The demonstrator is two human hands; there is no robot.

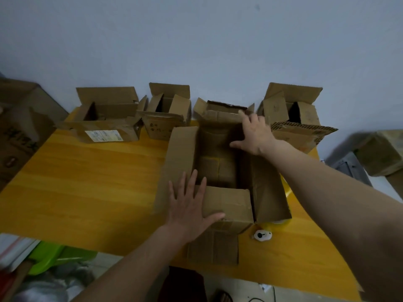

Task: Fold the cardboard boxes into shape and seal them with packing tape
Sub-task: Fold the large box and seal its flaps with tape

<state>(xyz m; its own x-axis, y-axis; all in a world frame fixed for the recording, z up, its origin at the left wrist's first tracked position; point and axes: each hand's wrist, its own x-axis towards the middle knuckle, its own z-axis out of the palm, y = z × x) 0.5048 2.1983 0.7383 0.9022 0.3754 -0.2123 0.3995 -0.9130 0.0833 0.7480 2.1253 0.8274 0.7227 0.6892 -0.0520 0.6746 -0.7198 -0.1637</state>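
The open cardboard box (220, 171) is standing in the centre of the frame on the yellow table (91, 177), its four top flaps still turned out. The left hand (189, 205) is lying flat on the near short flap (226, 205), fingers straight and spread, pressing rather than gripping. The right hand (255, 134) is reaching to the far end of the box with fingers extended and resting on the far flap (220, 115); no grip is closed on anything.

Handling, as a judgement: the box is appearing empty and light, the corrugated board stiff along the panels but creased and worn at the fold lines, so it is likely to shift under a push unless held down. The best hold is flat on the flaps near their hinges, short flaps going in first, long side flaps (181, 158) following.

A roll of packing tape (278, 223) is showing partly under the right-hand flap at lower centre-right, with a small white object (262, 235) just beside it.

Four more open boxes are sitting in the upper part of the frame. The leftmost box (104, 118) is carrying a white shipping label (103, 135), print too small to read. The second box (168, 114) is bearing handwritten marks, illegible.
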